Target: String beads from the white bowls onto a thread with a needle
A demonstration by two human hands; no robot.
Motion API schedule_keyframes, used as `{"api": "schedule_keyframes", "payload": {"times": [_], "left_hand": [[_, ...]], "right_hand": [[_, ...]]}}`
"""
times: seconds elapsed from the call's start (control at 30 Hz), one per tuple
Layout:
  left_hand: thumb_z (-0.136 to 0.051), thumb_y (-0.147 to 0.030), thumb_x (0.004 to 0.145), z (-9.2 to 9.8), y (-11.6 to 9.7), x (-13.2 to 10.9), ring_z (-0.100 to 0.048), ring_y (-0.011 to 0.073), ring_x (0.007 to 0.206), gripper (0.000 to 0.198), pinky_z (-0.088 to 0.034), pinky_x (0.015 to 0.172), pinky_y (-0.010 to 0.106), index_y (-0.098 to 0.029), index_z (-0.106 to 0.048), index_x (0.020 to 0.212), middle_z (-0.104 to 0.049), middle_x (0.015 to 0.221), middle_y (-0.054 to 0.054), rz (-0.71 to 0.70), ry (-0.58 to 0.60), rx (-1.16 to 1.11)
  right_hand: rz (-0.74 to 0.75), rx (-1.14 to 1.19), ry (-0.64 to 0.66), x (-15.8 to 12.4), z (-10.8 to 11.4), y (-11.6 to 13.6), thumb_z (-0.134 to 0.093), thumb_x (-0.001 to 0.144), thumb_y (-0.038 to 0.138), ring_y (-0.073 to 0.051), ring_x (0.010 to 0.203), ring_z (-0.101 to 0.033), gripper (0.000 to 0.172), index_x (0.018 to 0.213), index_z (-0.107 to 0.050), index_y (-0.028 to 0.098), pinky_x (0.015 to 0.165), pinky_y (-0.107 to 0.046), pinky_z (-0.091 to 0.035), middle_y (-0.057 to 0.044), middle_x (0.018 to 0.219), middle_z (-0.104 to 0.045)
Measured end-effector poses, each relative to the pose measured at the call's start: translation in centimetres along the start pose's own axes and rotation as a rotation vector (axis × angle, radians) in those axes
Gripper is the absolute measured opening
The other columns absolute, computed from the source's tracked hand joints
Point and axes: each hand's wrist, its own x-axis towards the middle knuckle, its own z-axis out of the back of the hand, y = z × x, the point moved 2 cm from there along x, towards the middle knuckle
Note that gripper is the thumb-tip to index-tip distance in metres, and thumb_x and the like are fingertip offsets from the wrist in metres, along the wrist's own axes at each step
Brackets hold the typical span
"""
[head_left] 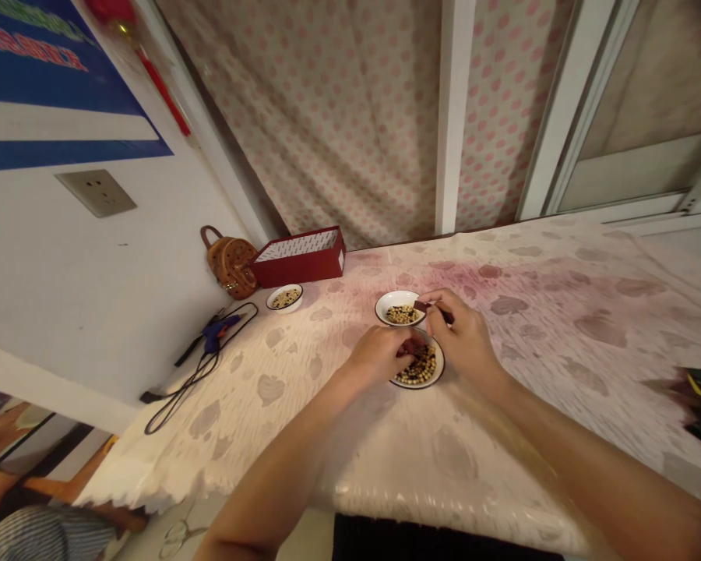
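Your forearms (280,460) reach toward the middle of the frame across a plastic-covered worktop (456,460). Your left hand (378,357) curls over mixed beans (421,365) in the lower white dish (417,382), its grip hiding whether it holds any, while your right hand (466,340) pinches a small dark object (430,307) at the upper white dish (398,294). Farther left sits a third dish (286,308), just below a red box (297,265).

"Where does this view look from?"

"The person's head: one worn camera, facing forward and down."

"How near is it?"

"Close above the left hand (377,356) and right hand (464,343), yet wide — the table (531,467) and the wall (64,296) beside it both fit, tipped sideways."
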Motion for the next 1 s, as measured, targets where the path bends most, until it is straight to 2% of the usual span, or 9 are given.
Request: {"api": "schedule_keyframes", "payload": {"times": [0.1,0.27,0.37,0.43,0.57,0.63,0.8,1.0], "left_hand": [[-0.063,-0.004,0.078,0.2,0.1,0.0,-0.067,0.0193,0.075,0.029,-0.051,0.076,0.032,-0.021,-0.075,0.098,-0.076,0.085,0.004,0.053,-0.032,-0.126],[-0.061,-0.007,0.083,0.3,0.5,0.2,-0.07,0.0188,0.091,0.026,-0.054,0.088,0.033,-0.019,-0.072,0.102,-0.075,0.099,0.006,0.135,-0.105,-0.49],[-0.067,-0.01,0.082,0.4,0.9,0.3,-0.071,0.02,0.098,0.028,-0.054,0.095,0.036,-0.019,-0.07,0.108,-0.074,0.109,0.008,0.172,-0.171,-0.663],[-0.073,-0.015,0.081,0.6,1.1,0.4,-0.071,0.0208,0.1,0.029,-0.053,0.097,0.038,-0.018,-0.069,0.109,-0.074,0.111,0.01,0.18,-0.174,-0.803],[-0.086,-0.029,0.076,1.0,1.6,0.4,-0.073,0.0228,0.101,0.045,-0.053,0.099,0.041,-0.018,-0.067,0.115,-0.074,0.114,0.012,0.25,-0.175,-1.049],[-0.089,-0.032,0.073,1.1,1.8,0.3,-0.073,0.0227,0.102,0.05,-0.052,0.1,0.042,-0.018,-0.068,0.116,-0.075,0.113,0.011,0.293,-0.207,-1.125],[-0.091,-0.025,0.07,0.9,1.7,0.3,-0.073,0.0187,0.099,0.047,-0.051,0.105,0.039,-0.017,-0.072,0.112,-0.077,0.104,0.008,0.379,-0.251,-1.248],[-0.091,-0.021,0.069,0.7,1.7,0.4,-0.073,0.0162,0.095,0.045,-0.051,0.105,0.038,-0.017,-0.073,0.11,-0.077,0.101,0.006,0.405,-0.272,-1.286]], "right_hand": [[0.003,0.01,0.002,0.0,0.0,0.0,-0.046,0.092,0.028,-0.018,0.063,-0.061,0.022,0.102,-0.065,0.022,0.063,-0.031,-0.043,-0.002,0.071,-0.067],[0.011,0.008,0.011,0.0,-0.1,0.0,-0.047,0.091,0.028,-0.017,0.059,-0.059,0.021,0.102,-0.064,0.022,0.059,-0.029,-0.042,0.0,0.067,-0.066],[0.028,0.019,0.044,-0.1,-0.2,0.0,-0.048,0.091,0.028,-0.018,0.06,-0.061,0.02,0.102,-0.063,0.023,0.058,-0.028,-0.041,0.0,0.067,-0.066],[0.044,0.032,0.072,-0.1,-0.3,0.0,-0.048,0.092,0.028,-0.018,0.06,-0.062,0.019,0.102,-0.063,0.023,0.058,-0.028,-0.042,0.001,0.067,-0.066],[0.067,0.053,0.111,-0.2,-0.5,0.0,-0.047,0.093,0.027,-0.017,0.058,-0.062,0.018,0.103,-0.062,0.024,0.059,-0.028,-0.044,0.002,0.066,-0.065],[0.07,0.04,0.111,-0.3,-0.6,0.1,-0.048,0.093,0.028,-0.017,0.057,-0.062,0.018,0.103,-0.062,0.024,0.059,-0.028,-0.044,0.002,0.065,-0.065],[0.069,0.043,0.144,-0.3,-0.7,0.1,-0.047,0.094,0.029,-0.016,0.057,-0.062,0.019,0.104,-0.062,0.023,0.06,-0.028,-0.045,0.004,0.062,-0.062],[0.057,0.06,0.182,-0.5,-1.0,0.1,-0.048,0.094,0.028,-0.015,0.055,-0.061,0.019,0.107,-0.062,0.023,0.059,-0.026,-0.044,0.005,0.06,-0.064]]}}
